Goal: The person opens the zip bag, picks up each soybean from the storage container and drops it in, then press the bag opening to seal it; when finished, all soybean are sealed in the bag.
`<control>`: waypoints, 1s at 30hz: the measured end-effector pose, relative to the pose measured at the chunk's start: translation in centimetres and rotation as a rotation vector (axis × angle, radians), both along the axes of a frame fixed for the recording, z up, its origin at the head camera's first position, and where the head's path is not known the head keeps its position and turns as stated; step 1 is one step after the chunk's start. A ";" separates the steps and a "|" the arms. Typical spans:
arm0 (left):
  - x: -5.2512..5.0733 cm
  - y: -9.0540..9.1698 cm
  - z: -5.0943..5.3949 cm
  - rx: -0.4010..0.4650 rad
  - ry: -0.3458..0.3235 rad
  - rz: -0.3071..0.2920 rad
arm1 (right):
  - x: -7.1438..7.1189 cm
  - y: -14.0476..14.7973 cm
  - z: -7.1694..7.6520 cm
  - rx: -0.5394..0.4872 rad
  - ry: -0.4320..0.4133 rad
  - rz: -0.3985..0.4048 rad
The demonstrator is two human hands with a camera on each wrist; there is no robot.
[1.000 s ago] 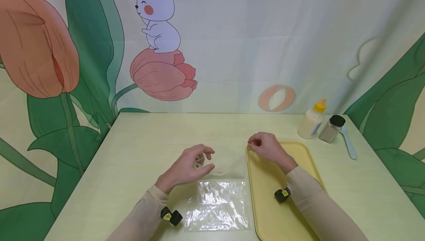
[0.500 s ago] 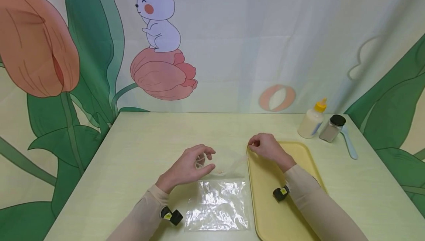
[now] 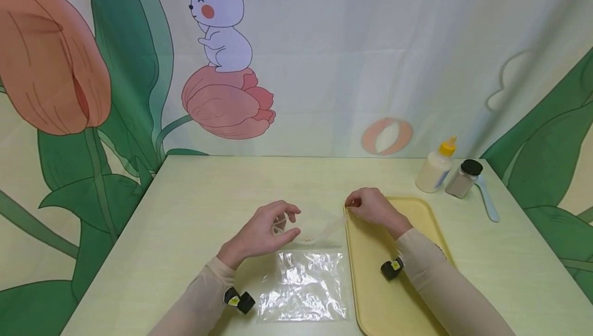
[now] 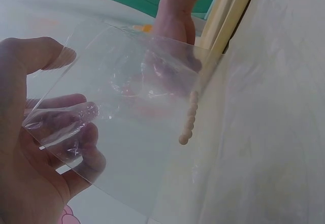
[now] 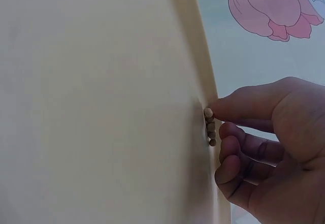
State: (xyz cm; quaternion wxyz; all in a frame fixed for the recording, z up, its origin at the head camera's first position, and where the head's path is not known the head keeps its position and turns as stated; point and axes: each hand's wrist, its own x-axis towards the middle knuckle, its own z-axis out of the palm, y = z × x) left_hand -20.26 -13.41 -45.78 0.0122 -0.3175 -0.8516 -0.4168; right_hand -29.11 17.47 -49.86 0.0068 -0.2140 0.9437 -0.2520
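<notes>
My left hand [image 3: 261,230] holds the edge of a clear plastic bag [image 4: 132,148], thumb apart from the fingers, which show through the film. Inside its lower part lies a row of small tan balls [image 4: 188,125]. My right hand [image 3: 372,207] is at the far left corner of the yellow tray [image 3: 372,279]. Its thumb and forefinger are at several small tan balls [image 5: 210,127] along the tray's rim, with the other fingers curled. Whether the balls are beads or beans cannot be told.
A second flat clear bag [image 3: 303,287] lies left of the tray. Behind the tray stand a cream bottle [image 3: 432,172] with a yellow nozzle and a black-lidded jar [image 3: 462,180]. A pale blue spoon [image 3: 487,199] lies beside them. A printed curtain [image 3: 306,58] hangs behind the table.
My right hand has drawn very slightly nearer at the tray's corner. My left hand and the bag keep their place.
</notes>
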 end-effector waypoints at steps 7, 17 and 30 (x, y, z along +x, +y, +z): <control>0.0 0.0 0.1 0.002 -0.004 -0.005 | 0.1 0.2 0.0 0.016 -0.003 0.005; 0.0 -0.1 0.1 0.002 -0.001 -0.001 | 0.1 0.1 0.1 0.030 -0.018 -0.002; -0.1 -0.1 0.0 0.013 -0.004 -0.007 | 0.1 0.1 0.0 0.043 -0.009 0.010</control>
